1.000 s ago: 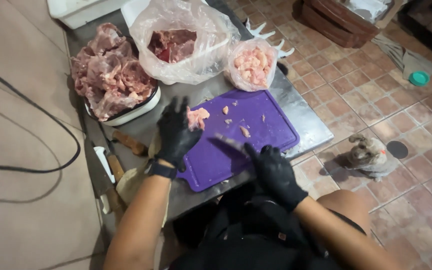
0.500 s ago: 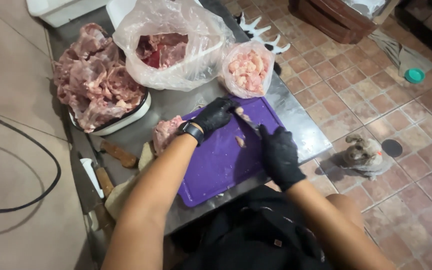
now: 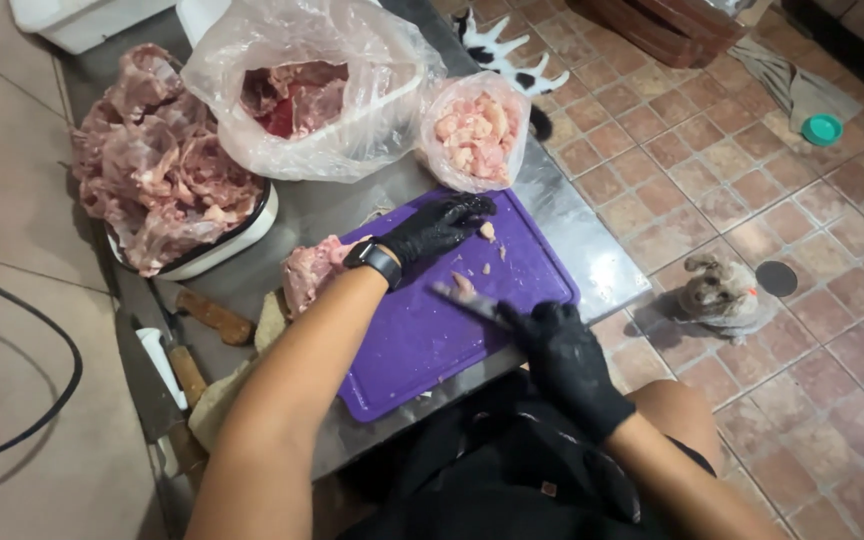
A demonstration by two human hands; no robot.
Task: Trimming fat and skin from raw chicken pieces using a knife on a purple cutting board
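1. Far left: dark cable (image 3: 47,400) loops across the tan floor, runs off the left edge.
2. White tray (image 3: 222,248) at the table's left, heaped with pale raw meat scraps (image 3: 152,160); pile overhangs the rim and hides most of the tray.
3. Below the tray: wooden-handled knives (image 3: 207,315) on the steel table (image 3: 592,240), partly under the left forearm; blades hard to make out. A beige cloth (image 3: 217,400) lies beside them, half hidden.
4. Big clear plastic bag (image 3: 352,120), mouth open, holds dark red meat (image 3: 292,95). Plastic glare blurs the contents.
5. Lump of raw meat (image 3: 307,272) sits at the purple cutting board's (image 3: 422,340) left edge, touching the left wrist.
6. Left hand (image 3: 437,225), black glove, watch at the wrist: reaches across the board's top, fingers loosely curled together, tips down next to a small meat piece (image 3: 487,232). Can't tell if it's pinching anything.
7. Small clear bag (image 3: 474,135) just past the board's top edge, full of pink cut chunks.
8. Right hand (image 3: 562,350), black glove, fingers wrapped tight round a knife (image 3: 467,302); blade motion-blurred, over the board's middle by another small scrap.
9. Black-and-white cat (image 3: 502,50) on the tiled floor behind the table, mostly cut off by it.
10. Right: second, grey-brown cat (image 3: 722,295) on the tiles, near a dark round floor drain (image 3: 775,278). Teal lid (image 3: 822,128) further back.
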